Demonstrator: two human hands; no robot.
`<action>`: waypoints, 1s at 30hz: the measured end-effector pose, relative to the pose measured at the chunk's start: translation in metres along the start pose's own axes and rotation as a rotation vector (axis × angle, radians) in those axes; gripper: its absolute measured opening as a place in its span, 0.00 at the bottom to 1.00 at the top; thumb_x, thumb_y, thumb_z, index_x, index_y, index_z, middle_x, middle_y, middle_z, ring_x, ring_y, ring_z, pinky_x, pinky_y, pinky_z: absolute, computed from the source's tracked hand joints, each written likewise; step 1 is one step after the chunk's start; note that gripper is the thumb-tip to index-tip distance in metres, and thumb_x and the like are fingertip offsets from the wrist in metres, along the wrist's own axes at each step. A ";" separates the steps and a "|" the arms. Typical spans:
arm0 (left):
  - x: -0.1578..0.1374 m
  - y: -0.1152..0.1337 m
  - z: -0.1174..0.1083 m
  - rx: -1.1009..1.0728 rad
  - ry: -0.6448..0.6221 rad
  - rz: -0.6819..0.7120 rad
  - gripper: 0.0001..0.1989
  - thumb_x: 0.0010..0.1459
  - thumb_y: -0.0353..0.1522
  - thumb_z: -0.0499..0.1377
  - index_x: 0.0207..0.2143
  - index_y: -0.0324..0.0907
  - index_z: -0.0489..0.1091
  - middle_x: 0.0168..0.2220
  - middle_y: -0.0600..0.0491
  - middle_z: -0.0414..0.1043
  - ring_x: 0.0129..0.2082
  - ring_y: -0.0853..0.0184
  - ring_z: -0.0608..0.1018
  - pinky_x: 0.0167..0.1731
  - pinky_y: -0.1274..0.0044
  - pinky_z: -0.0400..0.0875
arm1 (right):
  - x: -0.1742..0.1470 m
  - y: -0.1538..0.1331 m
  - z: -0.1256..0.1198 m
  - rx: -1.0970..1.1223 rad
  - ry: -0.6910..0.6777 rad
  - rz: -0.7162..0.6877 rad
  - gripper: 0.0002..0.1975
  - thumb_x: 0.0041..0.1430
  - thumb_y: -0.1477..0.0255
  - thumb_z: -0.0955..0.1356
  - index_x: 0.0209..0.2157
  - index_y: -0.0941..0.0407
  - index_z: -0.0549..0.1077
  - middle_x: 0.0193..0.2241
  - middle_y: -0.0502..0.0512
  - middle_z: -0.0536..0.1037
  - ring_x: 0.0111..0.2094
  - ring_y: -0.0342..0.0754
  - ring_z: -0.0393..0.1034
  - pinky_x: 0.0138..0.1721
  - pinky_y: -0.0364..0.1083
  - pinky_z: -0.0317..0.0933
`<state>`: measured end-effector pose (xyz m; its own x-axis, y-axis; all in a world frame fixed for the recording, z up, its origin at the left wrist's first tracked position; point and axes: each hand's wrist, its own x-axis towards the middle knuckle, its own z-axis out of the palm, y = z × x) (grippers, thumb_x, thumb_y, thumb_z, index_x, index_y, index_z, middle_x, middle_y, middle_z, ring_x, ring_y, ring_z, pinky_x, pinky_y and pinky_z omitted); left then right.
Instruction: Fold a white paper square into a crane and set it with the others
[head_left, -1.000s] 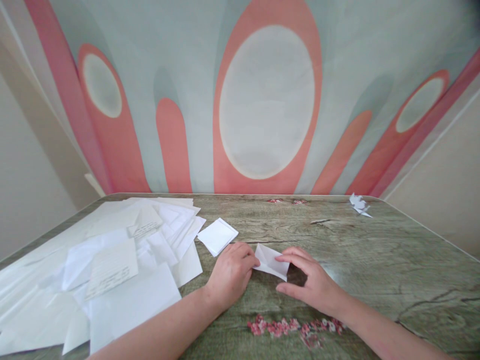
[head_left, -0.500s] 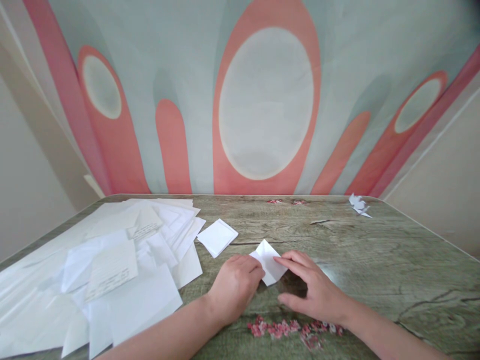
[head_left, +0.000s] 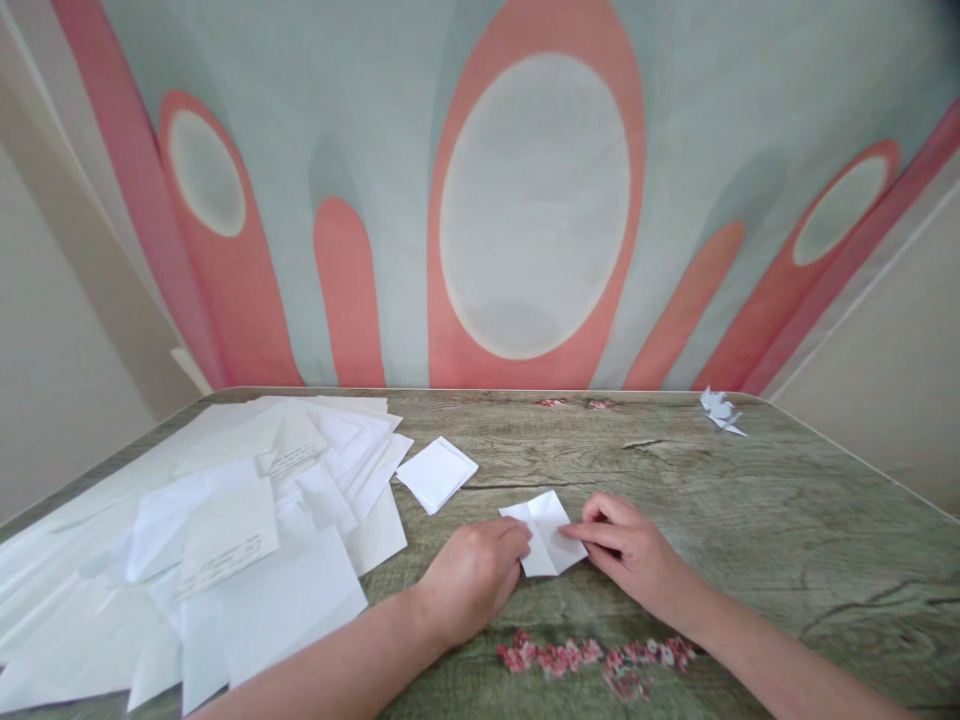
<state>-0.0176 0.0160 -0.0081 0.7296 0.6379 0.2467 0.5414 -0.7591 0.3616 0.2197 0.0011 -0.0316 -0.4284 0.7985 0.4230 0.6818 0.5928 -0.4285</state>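
Observation:
A small white sheet of paper point(head_left: 546, 530) with crease lines lies between my hands on the wood-patterned table. My left hand point(head_left: 476, 575) is closed on its left edge, the fingers curled and the thumb hidden. At the right edge, my right hand point(head_left: 626, 545) pinches the sheet with forefinger and thumb, the other fingers curled. Just beyond my left hand lies a small stack of square white papers point(head_left: 437, 474), touched by neither hand.
A spread pile of white sheets point(head_left: 285, 590), some with printed lines, covers the table's left side. Folded white paper pieces point(head_left: 721, 410) sit at the far right. The wood-patterned table point(head_left: 787, 520) bears pink flower prints and meets a patterned backdrop point(head_left: 405, 300).
The paper has turned, so a straight edge now faces me instead of a corner. My right hand has gone from spread fingers to a pinch at the right edge.

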 end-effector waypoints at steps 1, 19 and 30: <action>0.000 0.000 0.000 -0.002 -0.004 0.000 0.08 0.55 0.24 0.50 0.33 0.41 0.67 0.34 0.50 0.72 0.37 0.65 0.74 0.39 0.75 0.69 | 0.000 0.002 0.000 -0.020 -0.004 -0.007 0.15 0.57 0.77 0.62 0.41 0.48 0.75 0.28 0.53 0.68 0.32 0.47 0.64 0.33 0.46 0.60; 0.011 -0.008 0.003 -0.119 0.157 -0.275 0.08 0.58 0.31 0.53 0.41 0.42 0.65 0.29 0.54 0.69 0.31 0.67 0.72 0.32 0.76 0.66 | 0.013 -0.009 0.005 0.121 -0.022 0.243 0.10 0.58 0.71 0.63 0.22 0.55 0.66 0.29 0.52 0.68 0.34 0.46 0.64 0.37 0.46 0.59; 0.007 0.012 -0.005 0.143 0.002 0.012 0.10 0.60 0.31 0.51 0.43 0.44 0.67 0.46 0.52 0.67 0.46 0.62 0.68 0.46 0.68 0.61 | 0.014 -0.003 0.013 0.071 0.031 0.264 0.07 0.52 0.73 0.66 0.23 0.55 0.63 0.28 0.50 0.66 0.32 0.46 0.63 0.35 0.46 0.59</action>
<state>-0.0083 0.0119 0.0024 0.7357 0.6287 0.2519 0.5867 -0.7774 0.2270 0.2040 0.0118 -0.0348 -0.2219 0.9235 0.3129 0.7236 0.3711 -0.5820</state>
